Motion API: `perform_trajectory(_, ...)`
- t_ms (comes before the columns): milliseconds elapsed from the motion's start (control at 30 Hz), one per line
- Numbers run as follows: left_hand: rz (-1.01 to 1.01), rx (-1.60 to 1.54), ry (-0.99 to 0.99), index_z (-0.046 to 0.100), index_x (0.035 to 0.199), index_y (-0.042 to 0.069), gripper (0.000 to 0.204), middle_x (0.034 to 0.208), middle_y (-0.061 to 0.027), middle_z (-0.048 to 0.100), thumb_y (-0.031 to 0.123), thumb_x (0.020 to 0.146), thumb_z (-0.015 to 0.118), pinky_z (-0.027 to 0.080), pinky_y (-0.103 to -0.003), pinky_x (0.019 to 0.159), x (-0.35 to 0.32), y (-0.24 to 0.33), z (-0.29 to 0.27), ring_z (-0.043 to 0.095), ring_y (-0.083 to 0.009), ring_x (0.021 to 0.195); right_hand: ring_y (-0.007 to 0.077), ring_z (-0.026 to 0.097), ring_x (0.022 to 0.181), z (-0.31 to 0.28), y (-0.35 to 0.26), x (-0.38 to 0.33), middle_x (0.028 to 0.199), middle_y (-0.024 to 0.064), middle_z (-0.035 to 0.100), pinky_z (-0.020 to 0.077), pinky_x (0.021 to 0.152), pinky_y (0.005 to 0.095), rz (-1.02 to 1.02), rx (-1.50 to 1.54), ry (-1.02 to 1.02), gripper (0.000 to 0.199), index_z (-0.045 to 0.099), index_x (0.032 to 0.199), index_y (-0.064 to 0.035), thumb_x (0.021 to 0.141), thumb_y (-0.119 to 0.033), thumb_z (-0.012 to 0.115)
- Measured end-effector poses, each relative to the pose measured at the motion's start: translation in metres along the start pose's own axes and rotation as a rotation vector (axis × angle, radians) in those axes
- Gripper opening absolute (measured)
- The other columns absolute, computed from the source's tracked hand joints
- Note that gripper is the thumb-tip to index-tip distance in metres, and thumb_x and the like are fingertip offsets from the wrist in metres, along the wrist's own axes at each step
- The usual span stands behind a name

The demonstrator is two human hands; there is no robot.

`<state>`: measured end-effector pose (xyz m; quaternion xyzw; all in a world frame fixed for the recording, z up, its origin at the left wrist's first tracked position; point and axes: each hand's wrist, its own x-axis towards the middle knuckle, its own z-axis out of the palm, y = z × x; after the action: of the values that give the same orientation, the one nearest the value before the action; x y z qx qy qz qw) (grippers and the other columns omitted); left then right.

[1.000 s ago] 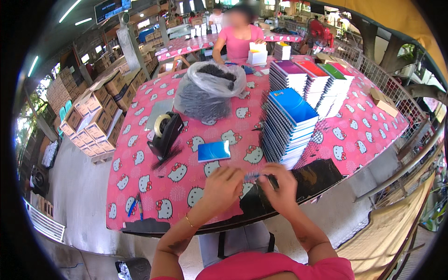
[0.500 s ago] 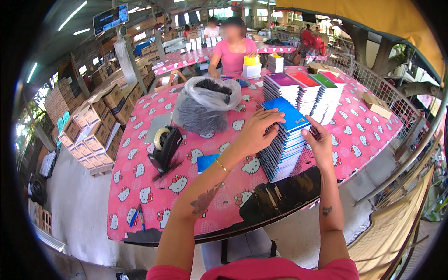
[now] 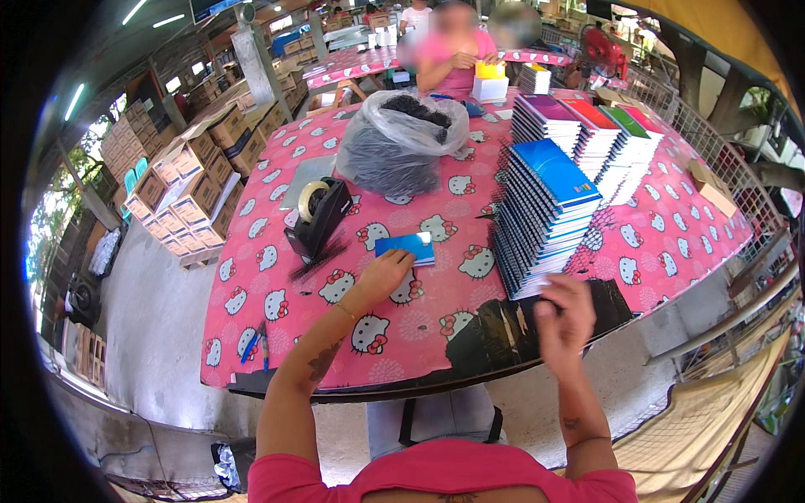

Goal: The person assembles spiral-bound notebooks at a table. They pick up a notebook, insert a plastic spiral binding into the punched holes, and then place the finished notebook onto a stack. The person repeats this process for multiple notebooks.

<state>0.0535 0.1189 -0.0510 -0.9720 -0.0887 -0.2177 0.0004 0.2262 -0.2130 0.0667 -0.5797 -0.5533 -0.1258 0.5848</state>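
My left hand (image 3: 389, 274) reaches over the pink tabletop, its fingers closed on the near edge of a small blue notebook (image 3: 417, 246) that lies flat. My right hand (image 3: 568, 317) hovers, slightly blurred, beside the near foot of a tall stack of blue spiral-bound notebooks (image 3: 549, 214). Its fingers are loosely bent with the thumb apart, and they hold nothing. The stack leans a little, with its black coils facing left.
Behind the blue stack stand piles with purple (image 3: 547, 109), red (image 3: 589, 114) and green (image 3: 625, 122) covers. A bag of black coils (image 3: 394, 151), a tape dispenser (image 3: 320, 222) and pens (image 3: 259, 344) lie leftward. A person (image 3: 457, 50) works across the table.
Both hands have left the top of the blue stack. My left hand moved left onto the small blue notebook; my right came down toward the table's near edge. The view shifted.
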Motion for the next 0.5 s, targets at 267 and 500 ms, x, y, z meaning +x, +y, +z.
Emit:
perform_trajectory(267,0.056,-0.111,0.146,0.058,0.115,0.003,0.036,0.106,-0.0135,0.062,0.016,0.081,0.062,0.044,-0.045,0.091,0.003,0.113,-0.041,0.059,-0.0311,0.101,0.0260,0.062,0.101,0.097,0.059,-0.048,0.110,0.0165,0.062,0.0488,0.084,0.0332,0.403,0.184,-0.260,0.045,0.056,0.119,-0.0016,0.078,-0.005,0.074)
perform_trajectory(500,-0.471,0.105,0.360,0.061,0.105,-0.001,0.023,0.096,-0.0175,0.058,0.010,0.085,0.059,0.048,-0.044,0.081,-0.042,-0.026,-0.051,0.056,-0.0374,0.094,0.0085,0.057,0.080,0.106,0.071,-0.074,0.089,0.0041,0.063,0.0455,0.071,0.0237,0.584,0.428,-0.262,0.022,0.061,0.099,-0.0008,0.080,-0.002,0.072)
